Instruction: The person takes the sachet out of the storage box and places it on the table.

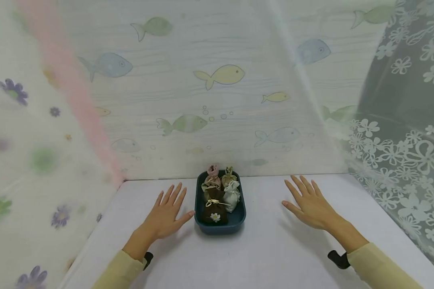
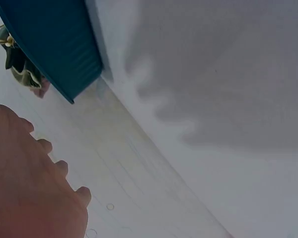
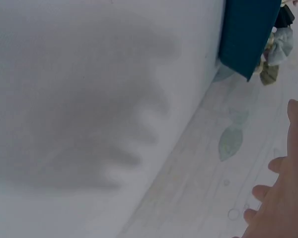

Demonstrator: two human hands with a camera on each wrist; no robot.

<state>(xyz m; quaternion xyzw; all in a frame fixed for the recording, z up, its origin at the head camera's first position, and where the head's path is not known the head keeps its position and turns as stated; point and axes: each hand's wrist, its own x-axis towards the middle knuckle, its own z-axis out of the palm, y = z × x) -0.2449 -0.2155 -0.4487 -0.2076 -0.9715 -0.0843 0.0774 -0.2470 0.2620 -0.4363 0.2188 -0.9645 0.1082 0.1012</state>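
Observation:
A dark blue plastic basket (image 1: pixel 220 229) stands on the white table, holding several small drawstring pouches. At its front lies a dark brown pouch (image 1: pixel 213 208) with a yellow tie and a white flower. Behind it are a pink and beige pouch (image 1: pixel 212 178), an olive one (image 1: pixel 228 176) and a pale grey-green one (image 1: pixel 232 196). My left hand (image 1: pixel 165 216) hovers palm down with fingers spread, its thumb tip close to the basket's left side. Farther off to the right, my right hand (image 1: pixel 311 206) is also held palm down over the table, fingers straight, holding nothing.
The white table (image 1: pixel 260 257) ends at a back curtain (image 1: pixel 217 100) printed with fish. A flowered curtain (image 1: pixel 25 160) hangs on the left, and a sheer one with white flowers (image 1: pixel 412 160) on the right. Dark wrist camera mounts (image 1: pixel 339 259) show below the sleeves.

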